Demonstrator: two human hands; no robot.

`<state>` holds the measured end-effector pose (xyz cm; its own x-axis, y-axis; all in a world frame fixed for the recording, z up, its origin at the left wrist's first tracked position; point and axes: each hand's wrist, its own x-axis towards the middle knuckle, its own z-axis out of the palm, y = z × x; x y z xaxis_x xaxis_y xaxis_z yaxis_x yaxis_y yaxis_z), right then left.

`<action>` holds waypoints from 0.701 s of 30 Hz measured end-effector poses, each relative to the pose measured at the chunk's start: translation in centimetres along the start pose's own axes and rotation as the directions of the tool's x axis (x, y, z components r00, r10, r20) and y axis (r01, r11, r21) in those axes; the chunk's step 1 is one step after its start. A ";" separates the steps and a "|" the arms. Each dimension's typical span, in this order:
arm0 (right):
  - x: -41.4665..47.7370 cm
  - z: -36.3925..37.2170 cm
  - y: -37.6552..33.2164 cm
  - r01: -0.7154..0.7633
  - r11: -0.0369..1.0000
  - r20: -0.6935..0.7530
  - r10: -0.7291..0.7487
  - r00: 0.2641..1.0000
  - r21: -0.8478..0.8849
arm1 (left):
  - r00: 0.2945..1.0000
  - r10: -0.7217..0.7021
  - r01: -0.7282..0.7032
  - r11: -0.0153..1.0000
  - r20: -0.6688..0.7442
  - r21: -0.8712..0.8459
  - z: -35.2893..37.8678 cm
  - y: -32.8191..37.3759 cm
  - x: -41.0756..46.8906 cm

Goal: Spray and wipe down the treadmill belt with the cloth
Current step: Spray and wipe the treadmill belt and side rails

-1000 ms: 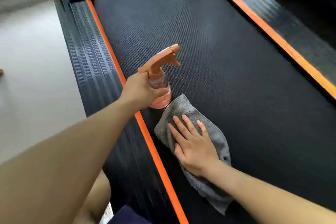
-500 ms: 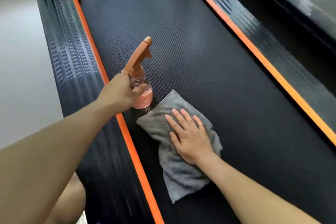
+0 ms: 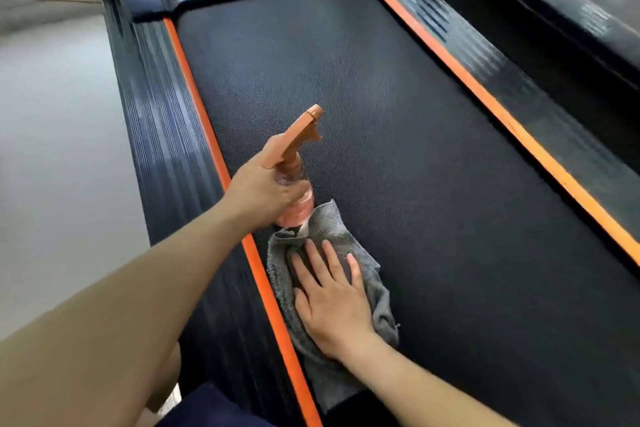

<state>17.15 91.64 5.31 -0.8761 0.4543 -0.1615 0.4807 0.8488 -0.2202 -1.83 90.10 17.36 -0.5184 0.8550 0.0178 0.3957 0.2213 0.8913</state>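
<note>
Soft, diffuse light; mild motion smear; wide-angle bend.
Brightest at 9 o'clock: pale grey floor (image 3: pixel 52 166), washed out, featureless. Streaky sheen on ribbed black left side rail (image 3: pixel 162 135), smeared toward 7 o'clock. Matte black woven treadmill belt (image 3: pixel 398 156) carries a faint grey glow toward 12 o'clock; weave crisp at centre. Shadows short, soft-edged. Orange edge stripes (image 3: pixel 485 97) fan outward to the corners; bare left forearm (image 3: pixel 104 305) at 7 o'clock looms large, soft.

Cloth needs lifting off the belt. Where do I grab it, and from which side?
I'd pinch the bunched right edge of the cloth, coming from the right over bare belt. The right hand presses its middle flat, and the bottle in the left hand is at its far corner.
</note>
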 end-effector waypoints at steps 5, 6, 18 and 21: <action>-3.7 -1.8 11.9 -0.149 0.986 0.032 0.152 0.988 -0.078 | 0.993 -0.066 0.061 0.997 0.096 0.056 -0.9 -0.6 0.1; -5.0 -2.2 14.8 -0.298 0.952 0.003 0.299 0.954 -0.071 | 0.991 -0.028 0.017 0.996 0.129 0.088 -1.0 -0.3 0.0; -5.8 0.8 2.4 -0.310 0.950 -0.084 0.312 0.946 0.034 | 0.941 0.062 -0.137 0.969 0.334 0.207 4.0 2.8 -1.4; -6.0 0.5 2.9 -0.159 0.987 -0.053 0.160 0.986 0.018 | 0.926 0.034 -0.178 0.918 0.377 0.354 3.5 2.6 -1.6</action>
<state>23.83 91.27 5.12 -0.7889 0.5976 -0.1434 0.6143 0.7609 -0.2089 2.68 90.91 18.12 -0.1804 0.9758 -0.1236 0.7241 0.2168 0.6548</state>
